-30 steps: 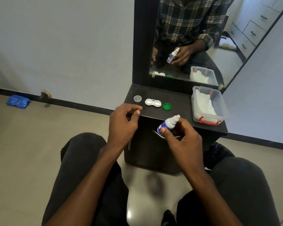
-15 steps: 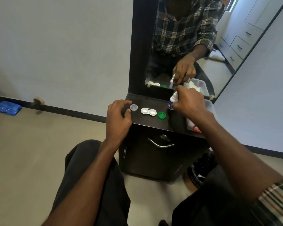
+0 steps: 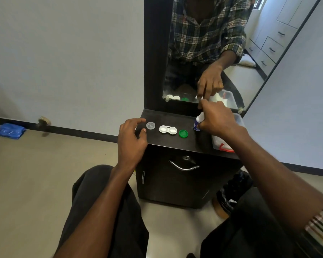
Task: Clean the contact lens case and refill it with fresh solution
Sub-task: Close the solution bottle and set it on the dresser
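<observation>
A white two-well contact lens case [image 3: 167,129] lies uncapped on the dark cabinet top [image 3: 168,141]. A clear cap [image 3: 150,125] rests just left of it and a green cap [image 3: 183,133] just right. My right hand [image 3: 217,119] grips a small white solution bottle [image 3: 198,123] with a blue label, standing upright on the top to the right of the green cap. My left hand [image 3: 131,140] hovers at the cabinet's left front corner, fingers curled and apart, holding nothing, close to the clear cap.
A clear plastic box [image 3: 238,118] with white tissues and a red latch sits at the cabinet's right end, partly under my right wrist. A mirror [image 3: 203,53] stands behind. A blue cloth [image 3: 10,130] lies on the floor far left.
My right hand carried the bottle from in front of the cabinet up and back, and it now stands on the top beside the green cap. My left hand moved slightly forward toward the clear cap.
</observation>
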